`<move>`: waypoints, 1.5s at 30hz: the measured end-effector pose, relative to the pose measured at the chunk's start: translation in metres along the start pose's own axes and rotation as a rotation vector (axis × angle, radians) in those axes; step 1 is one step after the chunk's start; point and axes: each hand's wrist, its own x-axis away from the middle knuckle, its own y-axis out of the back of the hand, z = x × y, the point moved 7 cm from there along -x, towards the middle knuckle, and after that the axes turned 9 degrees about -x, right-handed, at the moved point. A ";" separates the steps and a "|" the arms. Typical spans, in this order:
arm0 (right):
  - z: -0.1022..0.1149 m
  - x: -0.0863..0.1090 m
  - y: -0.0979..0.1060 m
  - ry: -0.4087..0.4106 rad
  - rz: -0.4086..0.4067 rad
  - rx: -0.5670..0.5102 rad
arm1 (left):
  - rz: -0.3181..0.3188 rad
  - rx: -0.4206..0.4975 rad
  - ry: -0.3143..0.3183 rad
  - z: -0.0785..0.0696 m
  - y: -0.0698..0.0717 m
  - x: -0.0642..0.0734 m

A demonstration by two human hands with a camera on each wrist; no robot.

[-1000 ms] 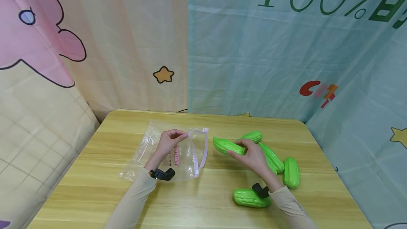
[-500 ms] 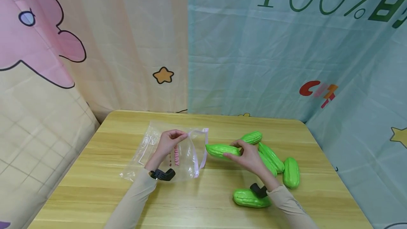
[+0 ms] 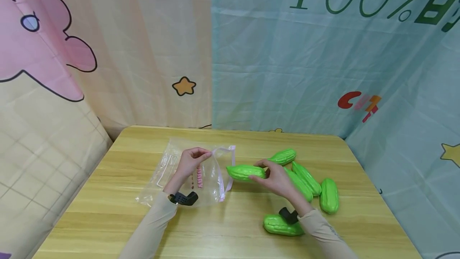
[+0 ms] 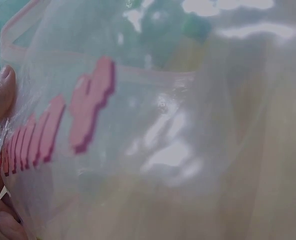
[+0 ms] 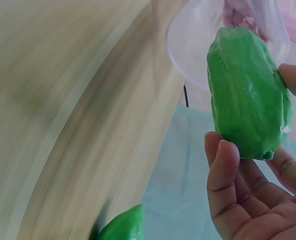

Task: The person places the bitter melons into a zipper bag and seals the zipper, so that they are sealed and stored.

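My left hand (image 3: 189, 164) pinches the upper edge of a clear zip bag (image 3: 163, 183) near its open mouth, which faces right and has a pale purple zip strip. Pink lettering (image 4: 90, 107) shows on the plastic in the left wrist view. With thumb and fingertips, my right hand (image 3: 277, 180) grips one end of a glossy green bitter melon (image 3: 244, 172), holding it nearly level. Its tip overlaps the bag's mouth in the head view. In the right wrist view the bitter melon (image 5: 250, 95) points toward the rounded opening of the bag.
Behind and right of my right hand lie several more green bitter melons (image 3: 306, 177), one (image 3: 329, 195) farthest right. Another bitter melon (image 3: 278, 225) lies under my right wrist, partly hidden by the black wrist camera. Printed curtains (image 3: 305, 71) stand behind the wooden table (image 3: 108, 195).
My right hand has moved left with the bitter melon, bringing its tip from right of the bag to the bag's mouth. My left hand and the bag have stayed in place.
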 end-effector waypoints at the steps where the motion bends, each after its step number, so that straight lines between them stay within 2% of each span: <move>1: 0.001 0.000 -0.001 0.008 0.003 0.002 | -0.001 0.000 0.003 0.000 0.000 0.000; 6: 0.005 -0.001 -0.006 0.057 0.030 -0.010 | -0.003 0.001 0.018 0.001 0.000 -0.001; 14: 0.006 -0.002 -0.018 0.061 0.097 -0.019 | -0.010 0.005 0.027 0.001 0.000 -0.001; 24: 0.004 -0.004 -0.028 0.053 0.174 0.016 | -0.015 0.020 0.018 0.002 -0.002 -0.002; 34: 0.005 -0.005 -0.037 0.096 0.260 0.076 | -0.003 0.040 -0.003 0.003 -0.005 -0.002; 40: 0.006 -0.005 -0.039 0.075 0.290 0.051 | -0.006 0.033 0.004 0.002 -0.005 -0.002; 45: 0.004 -0.007 -0.040 0.024 0.277 0.030 | -0.005 0.030 0.007 0.002 -0.006 -0.002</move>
